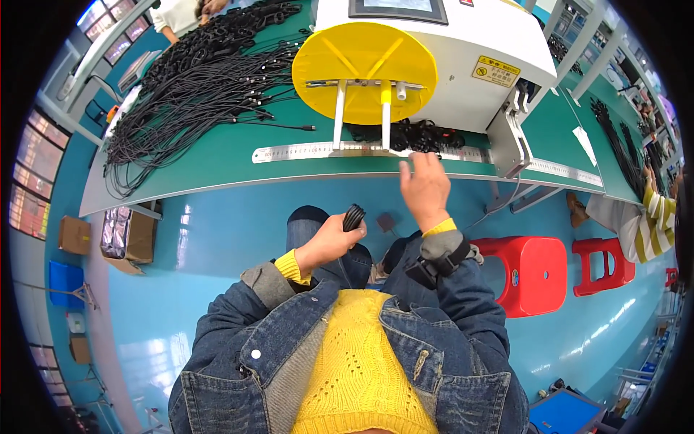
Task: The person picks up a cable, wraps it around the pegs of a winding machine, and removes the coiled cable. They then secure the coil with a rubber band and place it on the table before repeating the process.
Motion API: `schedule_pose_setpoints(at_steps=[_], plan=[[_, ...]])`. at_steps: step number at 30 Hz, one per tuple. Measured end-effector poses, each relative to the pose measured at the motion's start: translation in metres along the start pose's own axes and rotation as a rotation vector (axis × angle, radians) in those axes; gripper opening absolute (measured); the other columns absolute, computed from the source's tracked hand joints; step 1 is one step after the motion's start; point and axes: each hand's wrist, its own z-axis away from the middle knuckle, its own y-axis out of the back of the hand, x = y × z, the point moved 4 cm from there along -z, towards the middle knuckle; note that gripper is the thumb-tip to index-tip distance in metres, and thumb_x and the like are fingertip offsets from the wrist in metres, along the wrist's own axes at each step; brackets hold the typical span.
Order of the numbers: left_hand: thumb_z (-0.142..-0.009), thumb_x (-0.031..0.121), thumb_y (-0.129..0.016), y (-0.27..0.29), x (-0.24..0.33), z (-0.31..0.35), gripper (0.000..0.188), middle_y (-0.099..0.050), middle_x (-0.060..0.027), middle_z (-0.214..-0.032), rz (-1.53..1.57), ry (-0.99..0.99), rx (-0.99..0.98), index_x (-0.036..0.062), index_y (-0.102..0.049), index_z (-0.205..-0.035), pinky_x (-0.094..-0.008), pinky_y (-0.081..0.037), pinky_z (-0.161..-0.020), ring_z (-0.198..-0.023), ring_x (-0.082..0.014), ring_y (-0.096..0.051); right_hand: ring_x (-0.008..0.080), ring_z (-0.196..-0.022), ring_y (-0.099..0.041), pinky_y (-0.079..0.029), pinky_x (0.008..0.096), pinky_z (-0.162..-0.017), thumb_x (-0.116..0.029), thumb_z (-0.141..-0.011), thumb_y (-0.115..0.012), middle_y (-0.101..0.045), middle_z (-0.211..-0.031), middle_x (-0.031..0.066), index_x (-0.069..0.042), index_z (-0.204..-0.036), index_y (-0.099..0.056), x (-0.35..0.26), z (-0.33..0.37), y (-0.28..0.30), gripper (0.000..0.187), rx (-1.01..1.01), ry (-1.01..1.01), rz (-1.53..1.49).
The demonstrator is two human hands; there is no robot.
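My left hand (334,241) is closed around a small coiled bundle of black cable (353,217), held above my lap in front of the table. My right hand (425,189) is raised at the table's front edge, palm down, with thumb and fingers apart and nothing seen in them. Its fingertips come close to a loose heap of small black pieces (423,136), too tangled to name, under the machine. Above them stands a yellow round disc (365,61) with two pale posts, on the front of a white machine (463,72).
Many black cables with plugs (188,108) spread over the green table (289,170) at left. A steel ruler (303,151) runs along its front edge. A metal bracket (512,137) stands at right. Red stools (531,275) are on the floor; another person (643,224) sits far right.
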Motion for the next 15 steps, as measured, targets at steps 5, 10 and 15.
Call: schedule_pose_setpoints(at_steps=[5,10,15], plan=[[-0.081,0.012,-0.055,0.001,0.014,0.001,0.009,-0.041,0.0034,-0.057,0.195,0.066,-0.05,0.0044,-0.052,-0.078,-0.0212,-0.031,-0.043,-0.048,-0.005,-0.038,0.0279,-0.075,-0.055,-0.045,0.0364,-0.062,-0.016,-0.076,-0.06,-0.056,-0.08,0.0111,-0.007,-0.081,-0.058,0.031,-0.005,-0.01,0.01,-0.087,-0.052,0.36],[-0.081,0.015,-0.055,0.009,0.027,-0.006,0.01,-0.042,0.0041,-0.058,0.244,0.029,-0.07,0.0059,-0.052,-0.078,-0.0199,-0.031,-0.042,-0.049,-0.0044,-0.038,0.031,-0.077,-0.054,-0.044,0.0395,-0.065,-0.012,-0.079,-0.056,-0.055,-0.086,0.0119,-0.006,-0.082,-0.058,0.059,-0.018,-0.02,0.007,-0.03,-0.087,-0.031],[-0.08,0.019,-0.058,0.013,0.04,-0.013,0.013,-0.042,0.005,-0.058,0.26,0.002,0.003,0.0083,-0.052,-0.077,-0.0199,-0.031,-0.044,-0.049,-0.004,-0.038,0.0329,-0.076,-0.054,-0.044,0.0413,-0.065,-0.014,-0.08,-0.054,-0.054,-0.088,0.0129,-0.006,-0.082,-0.057,0.047,-0.022,-0.012,0.009,0.029,-0.018,0.029]])
